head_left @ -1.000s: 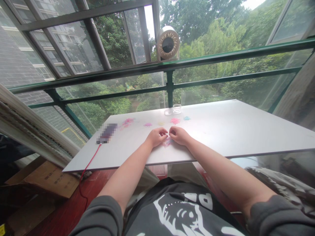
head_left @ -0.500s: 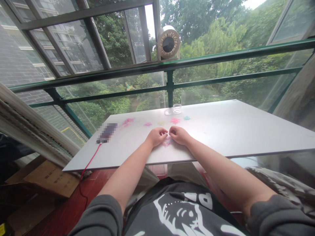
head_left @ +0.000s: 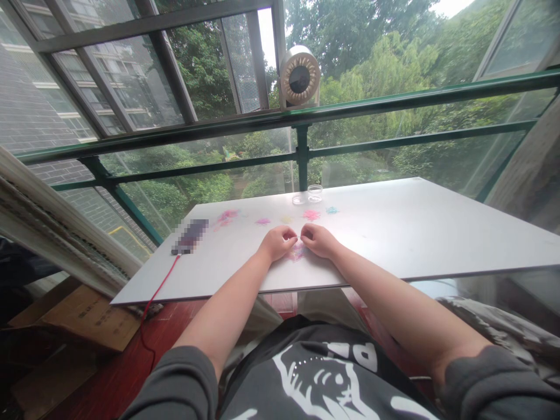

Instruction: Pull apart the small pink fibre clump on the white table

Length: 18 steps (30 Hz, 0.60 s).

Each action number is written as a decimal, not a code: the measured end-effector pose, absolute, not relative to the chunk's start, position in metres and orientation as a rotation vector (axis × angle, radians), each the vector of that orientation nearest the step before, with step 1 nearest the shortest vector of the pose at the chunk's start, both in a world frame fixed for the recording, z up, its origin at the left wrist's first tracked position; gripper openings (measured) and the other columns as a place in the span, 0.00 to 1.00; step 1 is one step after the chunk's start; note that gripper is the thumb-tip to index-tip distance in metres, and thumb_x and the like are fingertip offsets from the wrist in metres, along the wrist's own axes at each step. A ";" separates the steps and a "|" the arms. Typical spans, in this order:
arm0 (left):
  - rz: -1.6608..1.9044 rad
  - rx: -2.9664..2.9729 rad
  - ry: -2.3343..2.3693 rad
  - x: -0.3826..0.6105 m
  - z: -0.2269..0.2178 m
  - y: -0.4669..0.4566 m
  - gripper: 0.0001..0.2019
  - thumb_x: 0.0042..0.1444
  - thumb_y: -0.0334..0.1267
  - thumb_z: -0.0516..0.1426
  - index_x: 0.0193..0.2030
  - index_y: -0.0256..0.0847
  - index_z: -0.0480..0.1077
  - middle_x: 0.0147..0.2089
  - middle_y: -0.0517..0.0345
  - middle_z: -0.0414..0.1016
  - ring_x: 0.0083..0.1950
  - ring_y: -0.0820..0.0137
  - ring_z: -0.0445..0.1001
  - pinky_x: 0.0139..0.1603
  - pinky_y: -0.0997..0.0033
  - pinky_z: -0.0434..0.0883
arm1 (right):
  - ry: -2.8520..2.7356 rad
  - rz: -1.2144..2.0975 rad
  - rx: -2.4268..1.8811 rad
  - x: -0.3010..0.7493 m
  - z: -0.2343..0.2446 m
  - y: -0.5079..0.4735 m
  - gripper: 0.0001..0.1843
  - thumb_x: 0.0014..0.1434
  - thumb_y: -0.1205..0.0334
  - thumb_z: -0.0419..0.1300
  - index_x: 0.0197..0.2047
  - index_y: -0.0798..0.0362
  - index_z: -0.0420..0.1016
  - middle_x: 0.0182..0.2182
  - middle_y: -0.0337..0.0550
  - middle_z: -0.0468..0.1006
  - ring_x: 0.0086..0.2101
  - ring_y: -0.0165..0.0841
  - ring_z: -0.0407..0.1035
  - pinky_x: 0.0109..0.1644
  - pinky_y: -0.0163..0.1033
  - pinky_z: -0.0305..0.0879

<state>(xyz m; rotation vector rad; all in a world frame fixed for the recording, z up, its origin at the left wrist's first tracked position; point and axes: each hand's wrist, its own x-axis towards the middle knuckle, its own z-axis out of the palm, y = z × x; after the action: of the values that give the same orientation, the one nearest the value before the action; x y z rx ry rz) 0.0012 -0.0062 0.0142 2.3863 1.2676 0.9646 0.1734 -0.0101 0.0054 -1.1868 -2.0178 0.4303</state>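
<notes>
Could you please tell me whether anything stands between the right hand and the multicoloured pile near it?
Nothing visible does: the right hand is close beside the multicoloured pile, with the left hand on the other side. The teal pile lies beyond both hands, out of the way.

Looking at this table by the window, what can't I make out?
All in the head view:
1. Whether the left hand or right hand pinches anything: too small, and hidden by the hands themselves.
2. The mixed-colour pile: partly covered by the hands, its pieces blurred.
3. The dark object: masked by pixelation.
4. The cardboard box: its print is blurred.
</notes>
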 end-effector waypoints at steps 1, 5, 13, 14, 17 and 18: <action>0.963 2.379 1.274 0.001 0.015 -0.007 0.07 0.47 0.37 0.54 0.31 0.38 0.71 0.32 0.57 0.74 0.33 0.72 0.69 0.37 0.72 0.67 | -2.018 0.427 -1.190 0.173 0.006 -0.010 0.04 0.47 0.65 0.52 0.27 0.54 0.66 0.22 0.36 0.68 0.24 0.26 0.59 0.29 0.32 0.54; 0.960 2.359 1.290 0.002 0.016 -0.008 0.07 0.47 0.38 0.54 0.31 0.38 0.70 0.31 0.57 0.74 0.34 0.71 0.70 0.37 0.72 0.68 | -2.023 0.424 -1.196 0.173 0.006 -0.011 0.04 0.47 0.65 0.52 0.27 0.54 0.66 0.22 0.36 0.68 0.24 0.26 0.59 0.29 0.32 0.54; 0.952 2.358 1.261 0.002 0.014 -0.007 0.07 0.49 0.36 0.52 0.32 0.39 0.71 0.32 0.57 0.74 0.34 0.72 0.70 0.37 0.73 0.68 | -2.033 0.412 -1.217 0.173 0.005 -0.010 0.03 0.48 0.64 0.52 0.27 0.54 0.66 0.22 0.36 0.69 0.24 0.26 0.59 0.29 0.32 0.53; 0.953 2.357 1.259 0.002 0.014 -0.006 0.08 0.49 0.36 0.52 0.32 0.39 0.71 0.32 0.57 0.74 0.34 0.72 0.70 0.37 0.73 0.68 | -2.033 0.410 -1.217 0.173 0.005 -0.010 0.03 0.48 0.64 0.52 0.27 0.54 0.66 0.22 0.36 0.69 0.24 0.26 0.59 0.29 0.32 0.53; 0.971 2.370 1.234 0.001 0.013 -0.006 0.07 0.48 0.35 0.52 0.32 0.39 0.71 0.32 0.58 0.74 0.33 0.72 0.70 0.37 0.73 0.68 | -2.038 0.404 -1.216 0.173 0.004 -0.009 0.04 0.48 0.64 0.52 0.27 0.54 0.66 0.22 0.36 0.69 0.24 0.27 0.59 0.29 0.32 0.53; 0.978 2.378 1.223 0.001 0.012 -0.005 0.07 0.47 0.34 0.52 0.32 0.39 0.71 0.32 0.58 0.74 0.33 0.72 0.70 0.37 0.73 0.68 | -2.041 0.404 -1.216 0.174 0.004 -0.009 0.04 0.48 0.64 0.52 0.27 0.54 0.66 0.22 0.36 0.69 0.24 0.27 0.59 0.29 0.32 0.54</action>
<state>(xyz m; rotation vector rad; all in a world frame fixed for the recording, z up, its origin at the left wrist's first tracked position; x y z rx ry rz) 0.0010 -0.0052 0.0122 2.3780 1.2228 0.9782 0.1735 -0.0086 0.0040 -1.2157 -2.0406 0.4041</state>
